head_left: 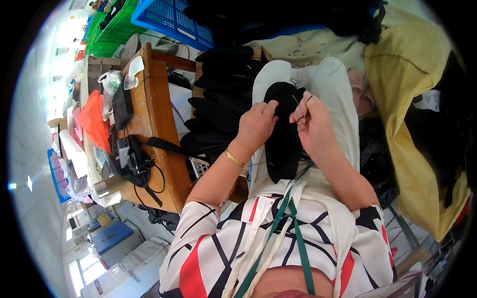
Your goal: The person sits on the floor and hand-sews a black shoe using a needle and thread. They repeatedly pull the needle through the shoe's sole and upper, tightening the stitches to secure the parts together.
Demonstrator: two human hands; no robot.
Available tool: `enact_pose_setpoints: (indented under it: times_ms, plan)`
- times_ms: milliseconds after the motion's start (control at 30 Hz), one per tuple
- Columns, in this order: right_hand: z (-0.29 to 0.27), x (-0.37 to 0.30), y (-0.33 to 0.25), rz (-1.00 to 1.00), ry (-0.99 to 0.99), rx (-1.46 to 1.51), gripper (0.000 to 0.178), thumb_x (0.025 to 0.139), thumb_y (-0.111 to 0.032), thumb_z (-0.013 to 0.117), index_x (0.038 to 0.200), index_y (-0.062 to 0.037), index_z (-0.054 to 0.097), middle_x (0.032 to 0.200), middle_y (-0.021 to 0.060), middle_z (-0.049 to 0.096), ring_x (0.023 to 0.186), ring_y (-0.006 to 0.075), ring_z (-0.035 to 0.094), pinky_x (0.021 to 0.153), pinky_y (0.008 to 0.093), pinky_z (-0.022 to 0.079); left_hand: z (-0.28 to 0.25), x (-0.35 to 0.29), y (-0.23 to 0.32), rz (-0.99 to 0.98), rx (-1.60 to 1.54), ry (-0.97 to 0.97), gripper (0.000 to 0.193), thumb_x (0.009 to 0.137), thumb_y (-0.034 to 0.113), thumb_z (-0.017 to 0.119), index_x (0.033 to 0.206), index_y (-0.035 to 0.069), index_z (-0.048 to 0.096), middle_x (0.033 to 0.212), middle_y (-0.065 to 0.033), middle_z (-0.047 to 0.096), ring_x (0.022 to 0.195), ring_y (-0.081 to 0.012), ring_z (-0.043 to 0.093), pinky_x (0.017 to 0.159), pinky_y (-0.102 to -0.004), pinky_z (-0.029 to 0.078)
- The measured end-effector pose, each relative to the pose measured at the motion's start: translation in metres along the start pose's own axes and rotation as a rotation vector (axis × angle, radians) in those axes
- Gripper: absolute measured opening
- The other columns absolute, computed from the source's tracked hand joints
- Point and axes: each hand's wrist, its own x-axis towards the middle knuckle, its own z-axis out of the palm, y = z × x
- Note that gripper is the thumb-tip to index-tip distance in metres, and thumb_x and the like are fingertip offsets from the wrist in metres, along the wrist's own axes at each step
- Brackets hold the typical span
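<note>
Across my white-covered lap lies a long black piece shaped like a shoe sole (282, 144), its rounded end away from me. My left hand (257, 124) is closed at its left edge, with thumb and fingers pinching the rim. Just right of the piece my right hand (314, 121) is raised, its fingers curled together. A thin dark line, like thread or a slender tool, shows around these fingers, too fine to name. On the cloth beyond the black piece's far end is a small dark loop (295, 81).
Left of my lap, similar black pieces (221, 102) are piled up beside a wooden table (166, 164) with a black strap and cables on it. A blue crate (171, 22) stands at the far side. To the right hangs a yellow cloth sack (392, 124) near pink slippers (365, 102).
</note>
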Motion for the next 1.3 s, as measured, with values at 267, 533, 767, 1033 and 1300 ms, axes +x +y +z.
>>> enact_pose_setpoints:
  times_ms: [267, 533, 767, 1033, 1300]
  plan:
    - [0.018, -0.013, -0.001, -0.155, -0.19, -0.347, 0.027, 0.103, -0.017, 0.045, 0.079, -0.0071, 0.048, 0.074, -0.0028, 0.045, 0.067, 0.0068, 0.039, 0.064, 0.0222, 0.036, -0.007, 0.021, 0.003, 0.121, 0.246, -0.076, 0.028, 0.076, 0.027, 0.072, 0.091, 0.011, 0.054, 0.076, -0.0026, 0.055, 0.075, -0.0208, 0.062, 0.058, -0.0318, 0.05]
    - [0.028, -0.063, -0.006, -0.4, -0.194, -0.813, 0.026, 0.101, -0.013, 0.049, 0.079, -0.0008, 0.046, 0.07, 0.003, 0.041, 0.065, 0.0127, 0.036, 0.06, 0.0265, 0.036, -0.011, 0.053, -0.004, 0.366, 0.053, -0.069, 0.013, 0.075, 0.025, 0.063, 0.079, 0.014, 0.058, 0.074, -0.0066, 0.061, 0.075, -0.0271, 0.063, 0.06, -0.0366, 0.049]
    - [-0.025, -0.081, -0.013, -0.475, -0.243, -1.083, 0.014, 0.096, -0.01, 0.056, 0.087, 0.0008, 0.056, 0.075, 0.0103, 0.052, 0.067, 0.0231, 0.052, 0.064, 0.0323, 0.044, 0.032, 0.006, 0.044, 0.196, -0.295, -0.592, 0.034, 0.079, 0.014, 0.06, 0.113, 0.012, 0.058, 0.089, -0.0111, 0.065, 0.089, -0.0346, 0.062, 0.075, -0.0456, 0.051]
    - [-0.041, -0.058, -0.07, -1.144, -0.168, -1.56, 0.008, 0.084, -0.004, 0.065, 0.091, -0.0037, 0.062, 0.081, 0.0089, 0.06, 0.075, 0.0284, 0.059, 0.077, 0.0377, 0.052, -0.019, 0.009, 0.054, -0.031, -0.441, -0.136, 0.027, 0.079, 0.009, 0.064, 0.104, 0.002, 0.064, 0.087, -0.01, 0.069, 0.078, -0.0271, 0.064, 0.067, -0.0341, 0.051]
    - [-0.03, -0.088, -0.065, -1.456, -0.43, -1.666, 0.019, 0.077, -0.004, 0.071, 0.095, -0.0042, 0.064, 0.091, 0.0064, 0.063, 0.092, 0.0243, 0.064, 0.098, 0.0477, 0.051, -0.003, 0.001, 0.088, -0.526, -0.957, -0.669, 0.043, 0.089, 0.035, 0.064, 0.065, 0.0, 0.068, 0.059, -0.0061, 0.064, 0.052, -0.0135, 0.059, 0.051, -0.0282, 0.047]
